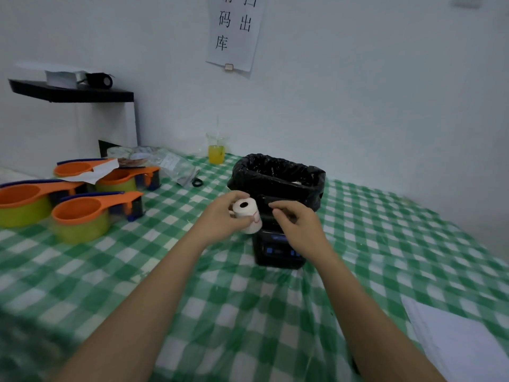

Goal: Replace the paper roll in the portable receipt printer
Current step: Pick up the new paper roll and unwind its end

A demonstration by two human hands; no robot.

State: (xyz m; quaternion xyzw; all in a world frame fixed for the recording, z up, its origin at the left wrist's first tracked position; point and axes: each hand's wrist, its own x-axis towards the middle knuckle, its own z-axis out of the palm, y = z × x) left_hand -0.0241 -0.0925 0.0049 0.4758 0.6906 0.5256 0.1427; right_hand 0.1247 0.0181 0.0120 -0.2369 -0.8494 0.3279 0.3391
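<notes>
Left hand [223,216] wraps a white paper roll [247,215], core facing us, held just at nine o'clock of the black printer [278,249] on the checked tablecloth [248,312]. Right hand [296,227] hovers over the printer's top, fingers curled on nothing I can make out. Risk: feed the roll in the wrong way round and nothing prints, or the loose end jams under the lid. The wall notice [235,31] at twelve o'clock reads 码, 库, 出; printer markings are blurred
</notes>
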